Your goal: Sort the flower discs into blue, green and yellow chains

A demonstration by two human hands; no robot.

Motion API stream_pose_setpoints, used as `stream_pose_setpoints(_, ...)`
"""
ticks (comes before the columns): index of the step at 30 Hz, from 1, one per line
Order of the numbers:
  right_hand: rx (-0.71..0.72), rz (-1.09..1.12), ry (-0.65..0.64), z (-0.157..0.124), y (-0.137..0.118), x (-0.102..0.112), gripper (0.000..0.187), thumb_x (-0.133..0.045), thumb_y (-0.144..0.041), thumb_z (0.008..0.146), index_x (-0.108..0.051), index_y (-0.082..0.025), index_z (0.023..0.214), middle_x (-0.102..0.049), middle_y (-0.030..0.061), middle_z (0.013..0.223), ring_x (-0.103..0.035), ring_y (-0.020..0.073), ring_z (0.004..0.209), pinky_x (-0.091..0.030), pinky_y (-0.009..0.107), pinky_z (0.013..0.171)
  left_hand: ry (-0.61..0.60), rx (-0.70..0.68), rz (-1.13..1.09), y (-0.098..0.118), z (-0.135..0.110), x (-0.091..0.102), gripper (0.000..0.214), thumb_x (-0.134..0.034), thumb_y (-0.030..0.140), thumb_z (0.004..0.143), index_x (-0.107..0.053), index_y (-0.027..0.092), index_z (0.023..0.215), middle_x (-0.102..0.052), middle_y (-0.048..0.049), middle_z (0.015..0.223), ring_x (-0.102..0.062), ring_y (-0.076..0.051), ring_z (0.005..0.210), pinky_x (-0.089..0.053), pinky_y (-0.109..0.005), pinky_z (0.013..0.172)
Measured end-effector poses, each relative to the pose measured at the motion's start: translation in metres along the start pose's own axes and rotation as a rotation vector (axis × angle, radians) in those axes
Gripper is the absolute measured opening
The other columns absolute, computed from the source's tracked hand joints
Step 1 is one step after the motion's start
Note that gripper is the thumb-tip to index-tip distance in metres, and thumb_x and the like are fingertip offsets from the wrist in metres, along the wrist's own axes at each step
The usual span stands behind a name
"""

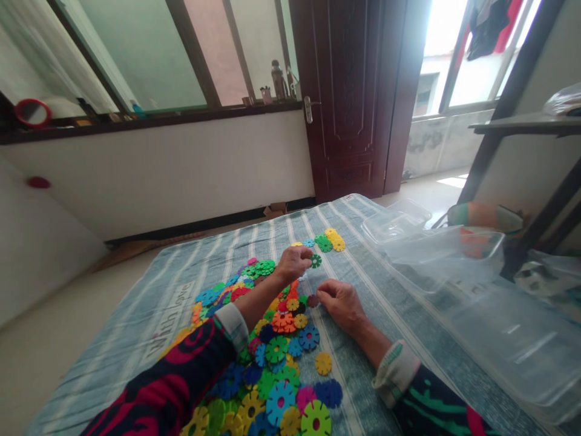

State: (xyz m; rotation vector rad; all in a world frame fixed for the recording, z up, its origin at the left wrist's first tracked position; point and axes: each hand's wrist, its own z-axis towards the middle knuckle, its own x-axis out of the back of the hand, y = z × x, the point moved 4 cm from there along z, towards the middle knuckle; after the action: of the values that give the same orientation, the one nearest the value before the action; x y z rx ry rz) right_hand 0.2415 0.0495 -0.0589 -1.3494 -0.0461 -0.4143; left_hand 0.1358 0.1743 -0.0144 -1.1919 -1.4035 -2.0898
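Observation:
A heap of coloured plastic snowflake discs (272,357) lies on a blue striped cloth (136,327). My left hand (294,262) reaches past the heap, fingers closed in a pinch on a green disc (315,261). My right hand (340,303) rests on the cloth just right of the heap, fingertips pinched on a dark red disc (313,300). A small separate cluster of green and yellow discs (330,241) lies beyond the left hand.
Clear plastic tubs (454,254) and a lid (394,224) stand along the cloth's right side. A dark wooden door (354,97) and a window sill with bottles (276,82) are behind. A dark shelf frame (521,127) stands at the right.

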Motion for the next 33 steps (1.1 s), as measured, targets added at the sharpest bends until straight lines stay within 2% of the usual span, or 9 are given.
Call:
stream_pose_setpoints(5,0.003,0.015,-0.003,0.000,0.000,-0.001,0.015,-0.054,-0.021,0.074,-0.065,-0.020,0.063,-0.066,-0.0026,0.061,-0.056,0.0115,0.057,-0.040,0.022,0.059,0.092,0.031,0.070,0.006,0.043,-0.023,0.030,-0.057,0.009,0.070,-0.072,0.013,0.095,-0.070,-0.0037,0.075,-0.062,-0.014,0.070,-0.048,-0.023,0.067)
stream_pose_setpoints(9,0.005,0.021,-0.005,0.000,-0.001,-0.001,0.015,-0.054,-0.020,0.074,-0.065,-0.021,0.064,-0.068,-0.0024,0.064,-0.059,0.0123,0.060,-0.042,0.022,0.061,0.113,0.023,0.147,0.013,0.058,-0.034,0.032,-0.056,0.008,0.072,-0.074,0.016,0.096,-0.073,-0.0053,0.084,-0.064,-0.017,0.082,-0.048,-0.025,0.078)
stream_pose_setpoints(12,-0.006,0.031,-0.014,0.001,-0.001,-0.001,0.016,-0.054,-0.020,0.075,-0.066,-0.022,0.065,-0.070,-0.0019,0.067,-0.061,0.0130,0.062,-0.044,0.022,0.063,0.115,0.012,0.210,0.017,0.062,-0.037,0.032,-0.056,0.009,0.073,-0.075,0.019,0.097,-0.073,-0.0054,0.090,-0.064,-0.020,0.089,-0.047,-0.027,0.084)
stream_pose_setpoints(16,-0.023,0.020,-0.018,0.001,-0.002,-0.001,0.016,-0.055,-0.020,0.075,-0.066,-0.022,0.065,-0.070,-0.0018,0.067,-0.062,0.0135,0.064,-0.044,0.022,0.064,0.123,0.008,0.274,0.019,0.064,-0.038,0.033,-0.054,0.011,0.074,-0.074,0.019,0.099,-0.073,-0.0070,0.095,-0.063,-0.022,0.093,-0.046,-0.028,0.083)
stream_pose_setpoints(20,-0.027,0.020,-0.010,0.001,-0.003,-0.001,0.015,-0.055,-0.020,0.075,-0.065,-0.022,0.064,-0.070,-0.0025,0.066,-0.062,0.0130,0.063,-0.043,0.022,0.062,0.130,-0.003,0.319,0.019,0.068,-0.039,0.028,-0.055,0.013,0.074,-0.075,0.017,0.094,-0.071,-0.0088,0.095,-0.063,-0.023,0.090,-0.046,-0.028,0.079)
stream_pose_setpoints(27,-0.035,-0.007,-0.007,0.001,-0.001,0.000,0.015,-0.055,-0.021,0.074,-0.065,-0.022,0.063,-0.067,-0.0034,0.062,-0.057,0.0116,0.059,-0.039,0.021,0.058,0.144,-0.058,0.350,0.013,0.072,-0.038,0.021,-0.055,0.016,0.074,-0.072,0.017,0.087,-0.068,-0.0064,0.096,-0.060,-0.019,0.090,-0.043,-0.025,0.078)
stream_pose_setpoints(33,-0.031,-0.019,-0.005,0.001,-0.001,-0.001,0.014,-0.056,-0.021,0.074,-0.066,-0.021,0.064,-0.067,-0.0034,0.062,-0.057,0.0116,0.060,-0.040,0.021,0.060,0.135,-0.072,0.374,0.011,0.061,-0.034,0.019,-0.060,0.024,0.074,-0.068,0.017,0.090,-0.067,-0.0047,0.093,-0.059,-0.017,0.084,-0.042,-0.025,0.073)
